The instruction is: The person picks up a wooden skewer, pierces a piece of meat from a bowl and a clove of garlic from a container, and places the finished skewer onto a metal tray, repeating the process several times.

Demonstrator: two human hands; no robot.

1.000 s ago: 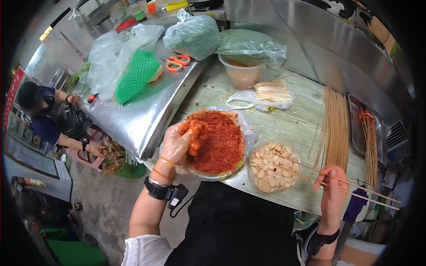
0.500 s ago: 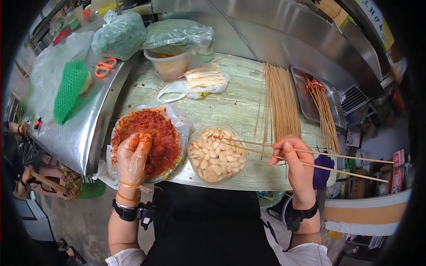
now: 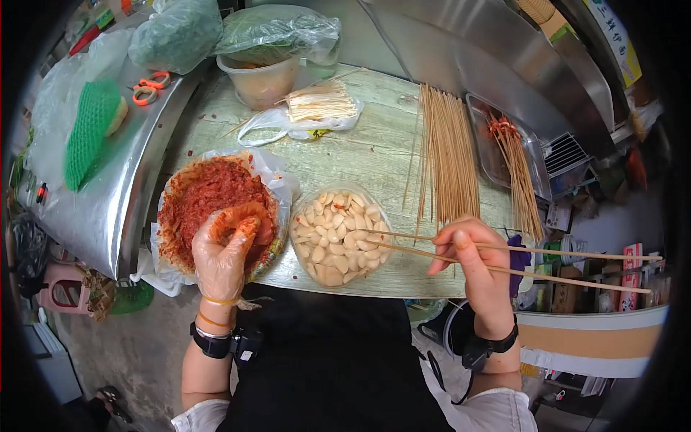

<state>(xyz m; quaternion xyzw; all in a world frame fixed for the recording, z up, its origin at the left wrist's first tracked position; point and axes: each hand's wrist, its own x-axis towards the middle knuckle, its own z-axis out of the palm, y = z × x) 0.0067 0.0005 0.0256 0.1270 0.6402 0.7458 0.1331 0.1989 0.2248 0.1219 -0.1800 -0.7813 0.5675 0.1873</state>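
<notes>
My left hand (image 3: 224, 248), in a clear plastic glove smeared red, rests in the bowl of red minced paste (image 3: 196, 200) and cups a lump of it. My right hand (image 3: 471, 263) pinches two bamboo skewers (image 3: 547, 263) that run from the bowl of peeled garlic cloves (image 3: 336, 234) out to the right past the table edge. The skewer tips lie over the garlic.
A bundle of bare skewers (image 3: 446, 155) lies on the wooden table (image 3: 374, 155). A metal tray (image 3: 484, 144) at the right holds loaded skewers (image 3: 515, 165). Behind are a bag of short sticks (image 3: 317, 106), a plastic tub (image 3: 259, 83), bagged greens (image 3: 176, 32), orange scissors (image 3: 147, 83) and a green net (image 3: 88, 129).
The view swung right and down. My left hand stayed in the red paste, gathering a lump. My right hand with the skewers moved closer to the garlic bowl.
</notes>
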